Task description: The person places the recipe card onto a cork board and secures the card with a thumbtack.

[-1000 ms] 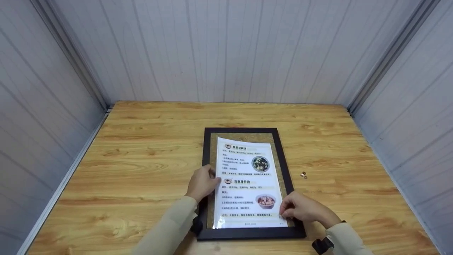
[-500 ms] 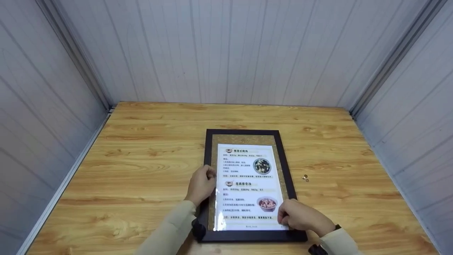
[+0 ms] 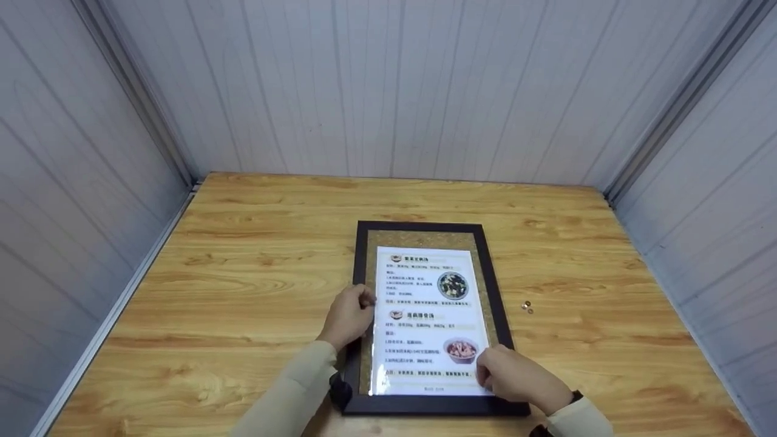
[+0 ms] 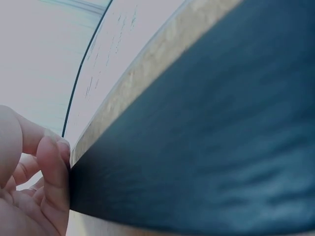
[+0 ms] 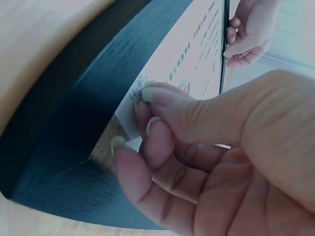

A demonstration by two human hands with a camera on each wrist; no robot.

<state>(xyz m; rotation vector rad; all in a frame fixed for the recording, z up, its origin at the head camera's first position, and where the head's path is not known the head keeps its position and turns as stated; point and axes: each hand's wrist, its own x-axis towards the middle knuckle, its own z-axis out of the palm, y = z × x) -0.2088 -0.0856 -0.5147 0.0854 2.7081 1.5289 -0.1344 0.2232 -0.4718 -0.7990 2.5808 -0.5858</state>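
Note:
A glossy recipe sheet (image 3: 425, 334) with printed text and two pictures of bowls lies on a dark-framed cork board (image 3: 422, 238), near the board's bottom edge. At the sheet's left edge, my left hand (image 3: 347, 315) pinches it between thumb and fingers, reaching over the frame's left side. The left wrist view has those fingertips (image 4: 59, 147) right at the inner edge of the frame. Down at the lower right corner, my right hand (image 3: 519, 375) pinches the sheet. From the right wrist, the thumb and index finger (image 5: 167, 98) meet on that corner, with bare cork (image 5: 109, 142) beside it.
Several tiny shiny pieces (image 3: 527, 307) lie on the wood-grain table (image 3: 255, 273) to the right of the board. Pale panel walls (image 3: 388, 91) stand behind the table and along both sides. A black device (image 3: 340, 391) at the left wrist sits over the frame's lower left.
The sheet has slid a little toward me, and its top edge now lies level, with more cork showing above it. My right hand has moved slightly down with the corner.

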